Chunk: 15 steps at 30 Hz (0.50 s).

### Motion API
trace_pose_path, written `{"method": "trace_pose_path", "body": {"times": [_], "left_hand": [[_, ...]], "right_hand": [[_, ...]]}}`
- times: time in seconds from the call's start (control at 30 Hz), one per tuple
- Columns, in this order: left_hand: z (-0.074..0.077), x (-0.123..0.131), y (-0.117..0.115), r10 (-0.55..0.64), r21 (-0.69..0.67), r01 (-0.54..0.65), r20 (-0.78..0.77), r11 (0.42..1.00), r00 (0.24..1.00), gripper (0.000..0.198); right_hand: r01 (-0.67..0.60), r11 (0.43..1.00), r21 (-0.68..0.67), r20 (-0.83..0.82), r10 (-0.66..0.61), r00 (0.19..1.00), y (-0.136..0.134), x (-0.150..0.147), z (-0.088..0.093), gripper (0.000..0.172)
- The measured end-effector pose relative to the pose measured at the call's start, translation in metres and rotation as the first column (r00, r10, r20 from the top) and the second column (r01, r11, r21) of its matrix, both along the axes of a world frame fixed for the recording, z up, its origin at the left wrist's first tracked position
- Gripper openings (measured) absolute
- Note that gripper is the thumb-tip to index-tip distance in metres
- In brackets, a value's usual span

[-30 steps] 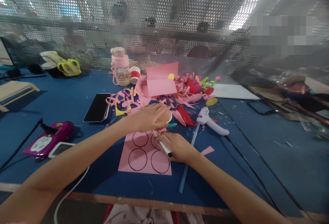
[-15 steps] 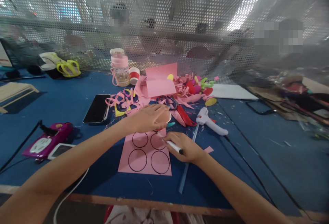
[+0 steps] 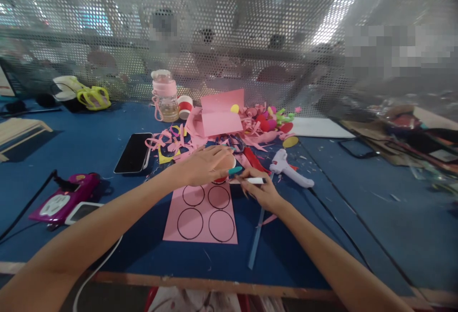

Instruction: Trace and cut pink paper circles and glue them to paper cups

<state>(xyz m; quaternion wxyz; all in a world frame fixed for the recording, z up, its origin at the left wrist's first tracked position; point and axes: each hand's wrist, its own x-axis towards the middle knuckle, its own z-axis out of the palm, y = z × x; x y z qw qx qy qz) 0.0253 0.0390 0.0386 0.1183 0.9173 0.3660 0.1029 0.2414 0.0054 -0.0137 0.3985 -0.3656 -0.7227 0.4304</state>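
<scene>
A pink sheet of paper (image 3: 200, 226) with several black circles drawn on it lies on the blue table (image 3: 89, 145). My left hand (image 3: 203, 165) presses down on a round red-and-white cup (image 3: 229, 164) at the sheet's far edge, fingers curled over it. My right hand (image 3: 259, 192) pinches a white marker (image 3: 252, 180), its tip beside the cup's right side.
A white glue gun (image 3: 289, 168) and a pile of pink paper scraps (image 3: 229, 126) lie beyond the sheet. A black phone (image 3: 134, 152) and a purple device (image 3: 64, 200) sit to the left. A blue stick (image 3: 255, 240), a pink bottle (image 3: 166, 95) and a perforated metal screen (image 3: 229, 40) are also here.
My right hand has moved with the marker from the near side of the cup round to its right side, farther from me. My left hand has stayed on the cup.
</scene>
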Motion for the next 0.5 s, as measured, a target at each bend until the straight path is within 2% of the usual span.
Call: {"method": "trace_pose_path", "body": {"times": [0.23, 0.5], "left_hand": [[-0.001, 0.001, 0.001, -0.017, 0.018, 0.017, -0.019, 1.000, 1.000, 0.053], [-0.002, 0.000, 0.001, 0.002, 0.012, -0.001, -0.019, 1.000, 1.000, 0.055]], "right_hand": [[0.095, 0.958, -0.269, -0.159, -0.141, 0.977, 0.008, -0.006, 0.006, 0.032], [0.112, 0.919, -0.379, -0.266, -0.224, 0.937, 0.017, -0.006, 0.004, 0.028]]}}
